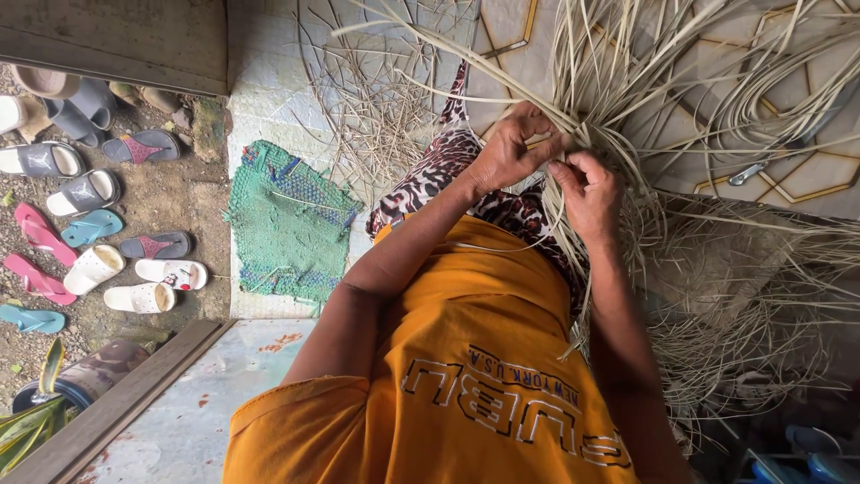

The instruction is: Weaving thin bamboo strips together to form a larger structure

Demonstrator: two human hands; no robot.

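My left hand [509, 148] and my right hand [587, 184] meet above my knee, with the fingers of both pinched on pale dried straw strips [618, 81]. The strips fan out from my hands toward the top and right. They join a partly woven straw piece [717, 260] that lies just right of my right hand. Under my arms I see my orange shirt [475, 358] and a leopard-patterned cloth [448, 166] over my leg.
A green woven mat [287, 220] lies on the tiled floor at left. Several sandals [90, 224] are scattered on bare ground beyond it. A metal tool [748, 172] rests on the patterned floor at right. Loose thin fibres [376, 99] litter the floor above the mat.
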